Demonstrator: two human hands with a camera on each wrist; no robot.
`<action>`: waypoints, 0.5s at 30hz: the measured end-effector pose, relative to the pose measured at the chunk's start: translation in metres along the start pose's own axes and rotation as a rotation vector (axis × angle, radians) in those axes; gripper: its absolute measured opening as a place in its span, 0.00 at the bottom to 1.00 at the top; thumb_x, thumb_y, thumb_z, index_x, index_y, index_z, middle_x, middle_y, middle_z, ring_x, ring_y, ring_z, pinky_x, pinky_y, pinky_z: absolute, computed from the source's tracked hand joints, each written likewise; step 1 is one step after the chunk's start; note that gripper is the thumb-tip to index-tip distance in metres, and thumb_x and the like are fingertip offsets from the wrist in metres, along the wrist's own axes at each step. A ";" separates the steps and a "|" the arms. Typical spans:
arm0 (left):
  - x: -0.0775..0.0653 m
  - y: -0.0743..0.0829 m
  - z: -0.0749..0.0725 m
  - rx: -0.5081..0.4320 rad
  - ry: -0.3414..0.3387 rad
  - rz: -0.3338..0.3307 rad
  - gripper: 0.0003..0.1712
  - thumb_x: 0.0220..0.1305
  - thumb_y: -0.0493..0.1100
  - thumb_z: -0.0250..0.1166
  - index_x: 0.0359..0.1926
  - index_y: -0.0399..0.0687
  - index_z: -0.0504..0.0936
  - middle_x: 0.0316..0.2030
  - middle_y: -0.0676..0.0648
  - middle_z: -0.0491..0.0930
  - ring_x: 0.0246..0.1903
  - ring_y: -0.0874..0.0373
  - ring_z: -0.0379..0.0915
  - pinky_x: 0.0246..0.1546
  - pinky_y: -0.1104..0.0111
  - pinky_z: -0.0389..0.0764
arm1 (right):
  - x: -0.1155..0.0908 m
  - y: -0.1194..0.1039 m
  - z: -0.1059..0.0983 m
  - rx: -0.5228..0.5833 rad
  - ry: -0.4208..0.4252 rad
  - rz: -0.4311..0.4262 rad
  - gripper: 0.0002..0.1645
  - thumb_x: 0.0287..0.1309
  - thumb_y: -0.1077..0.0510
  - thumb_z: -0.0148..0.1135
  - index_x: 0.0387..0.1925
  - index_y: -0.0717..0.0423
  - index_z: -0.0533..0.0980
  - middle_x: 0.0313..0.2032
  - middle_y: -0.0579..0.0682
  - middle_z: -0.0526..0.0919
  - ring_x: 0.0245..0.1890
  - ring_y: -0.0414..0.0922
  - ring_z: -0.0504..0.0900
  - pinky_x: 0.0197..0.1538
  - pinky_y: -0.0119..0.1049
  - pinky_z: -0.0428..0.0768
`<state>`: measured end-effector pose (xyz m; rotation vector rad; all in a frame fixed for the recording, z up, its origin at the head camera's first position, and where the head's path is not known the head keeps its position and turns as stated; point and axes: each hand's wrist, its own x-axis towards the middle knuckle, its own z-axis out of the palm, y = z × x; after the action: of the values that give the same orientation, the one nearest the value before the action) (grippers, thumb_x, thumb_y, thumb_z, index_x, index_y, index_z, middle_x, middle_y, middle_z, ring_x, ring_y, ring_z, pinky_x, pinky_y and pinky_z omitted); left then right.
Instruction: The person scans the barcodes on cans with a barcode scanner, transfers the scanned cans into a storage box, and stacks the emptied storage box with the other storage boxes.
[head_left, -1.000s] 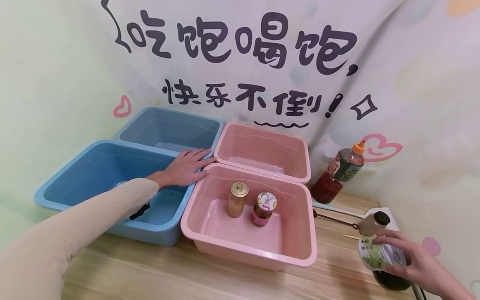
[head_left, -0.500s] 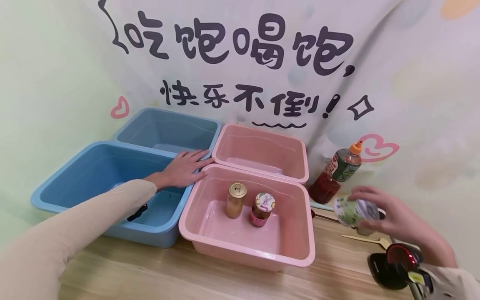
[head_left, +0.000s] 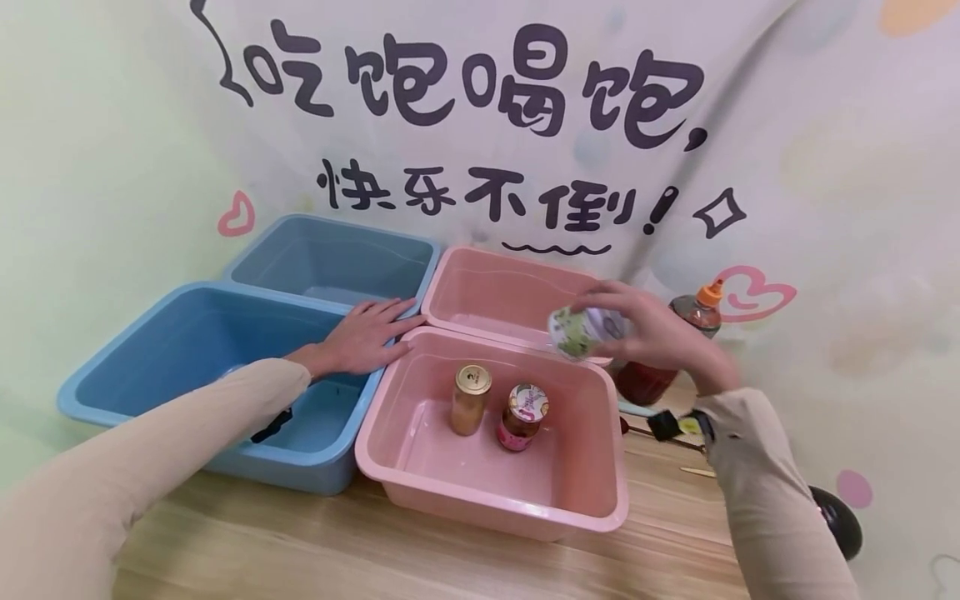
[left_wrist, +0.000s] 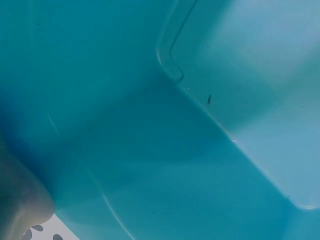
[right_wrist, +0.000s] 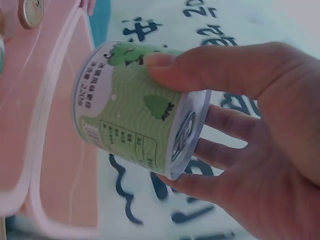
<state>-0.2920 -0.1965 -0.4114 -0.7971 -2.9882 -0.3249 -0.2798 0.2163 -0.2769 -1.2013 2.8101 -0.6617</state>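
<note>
Gripping a green-labelled can point(head_left: 572, 333), tilted, in the right hand point(head_left: 648, 325) over the pink tubs point(head_left: 487, 494); resting the left hand point(head_left: 360, 339), spread wide, on the blue tubs point(head_left: 315, 477).

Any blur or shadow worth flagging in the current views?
Head: green-labelled can and right hand look slightly blurred, gold-topped can sharper; left wrist: shadow darkens the blue bin, its floor brighter at right; right wrist: larger print on the label is legible.
</note>
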 end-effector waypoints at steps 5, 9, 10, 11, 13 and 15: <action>-0.001 0.000 -0.001 0.004 0.000 -0.002 0.35 0.73 0.60 0.51 0.76 0.58 0.61 0.78 0.42 0.55 0.77 0.39 0.48 0.73 0.38 0.51 | 0.050 -0.003 0.012 0.041 -0.076 0.004 0.37 0.44 0.64 0.77 0.60 0.52 0.78 0.65 0.58 0.73 0.59 0.56 0.75 0.57 0.55 0.79; -0.002 0.002 -0.002 0.008 0.001 -0.001 0.35 0.73 0.59 0.52 0.76 0.57 0.60 0.78 0.41 0.55 0.77 0.38 0.48 0.73 0.38 0.51 | 0.081 0.000 0.026 0.021 -0.098 0.005 0.37 0.43 0.64 0.78 0.59 0.52 0.79 0.63 0.58 0.75 0.58 0.56 0.76 0.57 0.53 0.79; -0.002 0.003 -0.002 0.010 0.001 0.000 0.35 0.73 0.59 0.52 0.76 0.56 0.60 0.78 0.41 0.55 0.77 0.38 0.48 0.72 0.38 0.51 | 0.088 0.002 0.030 0.022 -0.102 -0.001 0.36 0.43 0.64 0.77 0.58 0.53 0.79 0.63 0.58 0.76 0.57 0.55 0.76 0.56 0.52 0.79; -0.003 0.003 -0.002 0.011 0.001 -0.002 0.35 0.73 0.59 0.51 0.76 0.56 0.60 0.78 0.41 0.55 0.77 0.38 0.48 0.73 0.38 0.51 | 0.095 0.004 0.034 0.022 -0.108 -0.004 0.35 0.43 0.64 0.76 0.58 0.53 0.79 0.63 0.57 0.76 0.57 0.55 0.76 0.56 0.51 0.79; -0.003 0.003 -0.002 0.011 0.004 0.000 0.35 0.73 0.58 0.51 0.76 0.56 0.61 0.77 0.40 0.55 0.77 0.38 0.47 0.72 0.37 0.51 | 0.106 0.007 0.042 0.041 -0.118 0.003 0.34 0.44 0.65 0.76 0.57 0.53 0.79 0.63 0.56 0.77 0.56 0.53 0.77 0.55 0.48 0.80; -0.003 0.002 -0.002 0.008 0.004 -0.001 0.35 0.73 0.58 0.51 0.76 0.56 0.61 0.78 0.41 0.54 0.77 0.38 0.46 0.73 0.38 0.51 | 0.116 0.010 0.050 0.084 -0.123 0.008 0.34 0.44 0.66 0.75 0.57 0.53 0.79 0.61 0.54 0.77 0.54 0.51 0.77 0.55 0.46 0.80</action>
<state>-0.2885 -0.1966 -0.4094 -0.7938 -2.9842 -0.3144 -0.3594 0.1237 -0.3087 -1.1732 2.6577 -0.6739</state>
